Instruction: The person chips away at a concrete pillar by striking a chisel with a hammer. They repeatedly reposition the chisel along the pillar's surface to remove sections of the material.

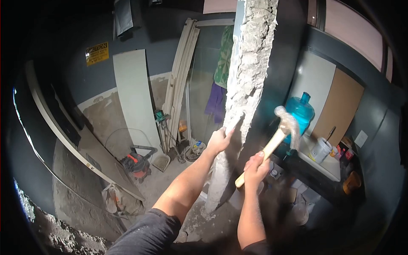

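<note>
My right hand (257, 167) is wrapped round the pale wooden handle of a claw hammer (274, 144), whose metal head is raised to the right of a broken wall edge (250, 63). The edge is rough, whitish and chipped, running from the top of the view down towards the floor. Against it, my left hand (219, 140) is closed round a slim tool that looks like a chisel (238, 120), its tip pointing up along the broken plaster. Most of this tool is hidden by my fingers or blends into the wall. The hammer head is apart from it.
On the right, a blue water jug (301, 111) stands by a counter (321, 163) with a white tub (321, 149). To the left are a leaning board (135, 93), long white strips (180, 80), a red and black vacuum (138, 165) and a dustpan (161, 162).
</note>
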The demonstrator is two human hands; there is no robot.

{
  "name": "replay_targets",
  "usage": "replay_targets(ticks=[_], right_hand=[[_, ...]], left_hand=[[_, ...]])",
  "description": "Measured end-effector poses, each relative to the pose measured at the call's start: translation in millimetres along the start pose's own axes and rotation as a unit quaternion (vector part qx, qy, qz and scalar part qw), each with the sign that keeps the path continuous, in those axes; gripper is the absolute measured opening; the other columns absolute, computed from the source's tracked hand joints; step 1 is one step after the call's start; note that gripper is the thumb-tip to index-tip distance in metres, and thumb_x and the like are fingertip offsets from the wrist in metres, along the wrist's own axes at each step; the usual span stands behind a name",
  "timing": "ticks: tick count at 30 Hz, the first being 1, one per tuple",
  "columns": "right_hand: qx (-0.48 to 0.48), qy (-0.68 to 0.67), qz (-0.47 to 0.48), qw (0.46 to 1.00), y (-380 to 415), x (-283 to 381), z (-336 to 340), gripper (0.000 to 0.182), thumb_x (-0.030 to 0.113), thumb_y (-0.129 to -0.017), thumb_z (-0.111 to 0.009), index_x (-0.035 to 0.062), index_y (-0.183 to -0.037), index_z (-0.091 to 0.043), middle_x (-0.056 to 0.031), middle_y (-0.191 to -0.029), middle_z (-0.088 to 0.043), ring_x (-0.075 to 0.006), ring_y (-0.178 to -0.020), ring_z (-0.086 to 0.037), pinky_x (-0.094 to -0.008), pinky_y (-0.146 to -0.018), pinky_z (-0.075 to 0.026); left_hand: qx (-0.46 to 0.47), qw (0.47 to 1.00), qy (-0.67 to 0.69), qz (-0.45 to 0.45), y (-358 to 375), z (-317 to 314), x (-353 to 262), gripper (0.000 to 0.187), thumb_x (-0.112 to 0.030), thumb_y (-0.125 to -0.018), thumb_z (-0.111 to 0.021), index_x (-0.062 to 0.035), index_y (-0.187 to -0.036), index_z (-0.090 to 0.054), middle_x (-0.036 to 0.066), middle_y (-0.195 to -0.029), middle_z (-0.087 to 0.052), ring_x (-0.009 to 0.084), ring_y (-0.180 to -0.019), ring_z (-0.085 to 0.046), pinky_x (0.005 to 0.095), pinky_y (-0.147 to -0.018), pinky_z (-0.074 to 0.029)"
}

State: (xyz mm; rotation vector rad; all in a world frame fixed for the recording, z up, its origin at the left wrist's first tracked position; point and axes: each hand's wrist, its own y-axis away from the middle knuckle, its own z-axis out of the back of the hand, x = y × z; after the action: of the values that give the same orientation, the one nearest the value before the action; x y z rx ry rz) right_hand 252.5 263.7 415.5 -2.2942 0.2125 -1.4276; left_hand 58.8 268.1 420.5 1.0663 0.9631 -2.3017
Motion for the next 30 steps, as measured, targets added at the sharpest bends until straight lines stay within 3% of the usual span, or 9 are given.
replay_targets(ticks=[6,10,11,12,14,16,20,28,30], right_hand=[[0.062,0.002,0.060,0.996,51.4,-23.0,50.6,0.028,0.014,-0.100,-0.059,0.0058,-0.075,-0.046,0.0010,-0.058,-0.049,-0.0070,-0.046,-0.046,-0.0257,-0.043,-0.037],[0.078,0.109,-0.176,0.975,128.7,-113.1,128.5,0.030,0.020,-0.096,-0.066,0.0088,-0.073,-0.051,0.0006,-0.059,-0.052,-0.0100,-0.047,-0.048,-0.0288,-0.048,-0.041],[0.022,0.173,-0.091,0.981,158.9,-222.3,179.2,0.027,0.024,-0.094,-0.070,0.0082,-0.079,-0.054,0.0002,-0.061,-0.054,-0.0095,-0.048,-0.049,-0.0288,-0.049,-0.041],[0.065,0.296,-0.044,0.952,183.7,-286.7,225.2,0.027,0.025,-0.092,-0.072,0.0051,-0.083,-0.056,0.0003,-0.063,-0.055,-0.0107,-0.051,-0.052,-0.0298,-0.051,-0.042],[0.141,0.384,-0.238,0.881,202.9,-202.7,230.1,0.048,0.040,-0.087,-0.076,-0.0064,-0.088,-0.063,-0.0106,-0.066,-0.063,-0.0256,-0.063,-0.062,-0.0410,-0.061,-0.049],[0.227,0.435,-0.312,0.814,226.5,-223.2,270.7,0.053,0.044,-0.084,-0.078,-0.0076,-0.080,-0.066,-0.0173,-0.069,-0.066,-0.0299,-0.068,-0.066,-0.0448,-0.064,-0.050],[0.387,0.491,-0.344,0.701,315.4,-310.5,389.8,0.041,0.045,-0.090,-0.066,0.0046,-0.087,-0.070,-0.0160,-0.074,-0.069,-0.0288,-0.070,-0.071,-0.0423,-0.060,-0.053],[0.447,0.494,-0.430,0.609,318.7,-267.4,386.9,0.036,0.043,-0.098,-0.056,0.0098,-0.098,-0.070,-0.0165,-0.081,-0.070,-0.0311,-0.069,-0.070,-0.0455,-0.058,-0.053],[0.439,0.493,-0.437,0.611,311.5,-265.0,380.3,0.036,0.043,-0.098,-0.055,0.0102,-0.098,-0.070,-0.0164,-0.081,-0.070,-0.0311,-0.069,-0.070,-0.0456,-0.058,-0.053]], left_hand=[[0.183,0.979,-0.089,0.013,117.0,1.6,147.1,0.053,-0.056,-0.090,-0.061,-0.0043,-0.101,-0.071,0.023,-0.087,-0.070,0.0388,-0.086,-0.069,0.0460,-0.075,-0.052],[0.505,0.781,-0.303,0.206,290.6,21.4,366.1,0.050,-0.056,-0.081,-0.066,-0.0139,-0.105,-0.075,0.015,-0.109,-0.072,0.0326,-0.100,-0.068,0.0416,-0.083,-0.053],[0.469,0.715,-0.335,0.396,334.2,64.3,320.6,0.055,-0.061,-0.076,-0.070,-0.0163,-0.106,-0.076,0.013,-0.111,-0.072,0.0301,-0.104,-0.066,0.0402,-0.086,-0.052],[0.486,0.774,-0.241,0.327,412.2,92.9,419.0,0.056,-0.063,-0.073,-0.075,-0.0186,-0.107,-0.077,0.012,-0.111,-0.072,0.0309,-0.108,-0.064,0.0423,-0.088,-0.052],[0.358,0.826,-0.082,0.428,480.3,141.4,364.3,0.037,-0.044,-0.075,-0.083,-0.0118,-0.094,-0.077,0.011,-0.086,-0.071,0.0236,-0.076,-0.068,0.0396,-0.070,-0.053],[0.139,0.725,0.107,0.665,504.4,144.8,313.4,0.027,-0.030,-0.079,-0.080,-0.0042,-0.083,-0.074,0.007,-0.067,-0.063,0.0204,-0.055,-0.059,0.0381,-0.054,-0.047],[-0.050,0.685,0.292,0.666,572.2,136.0,343.5,0.016,-0.011,-0.081,-0.072,0.0002,-0.092,-0.071,0.004,-0.066,-0.055,0.0196,-0.050,-0.053,0.0359,-0.046,-0.039],[0.150,0.680,0.392,0.602,538.7,142.1,342.9,0.046,-0.015,-0.074,-0.063,-0.0010,-0.118,-0.064,-0.001,-0.073,-0.051,0.0124,-0.052,-0.043,0.0292,-0.048,-0.031],[0.158,0.707,0.285,0.628,520.9,120.1,406.5,0.040,-0.029,-0.080,-0.075,0.0039,-0.102,-0.070,0.007,-0.074,-0.062,0.0237,-0.053,-0.056,0.0346,-0.055,-0.052]])
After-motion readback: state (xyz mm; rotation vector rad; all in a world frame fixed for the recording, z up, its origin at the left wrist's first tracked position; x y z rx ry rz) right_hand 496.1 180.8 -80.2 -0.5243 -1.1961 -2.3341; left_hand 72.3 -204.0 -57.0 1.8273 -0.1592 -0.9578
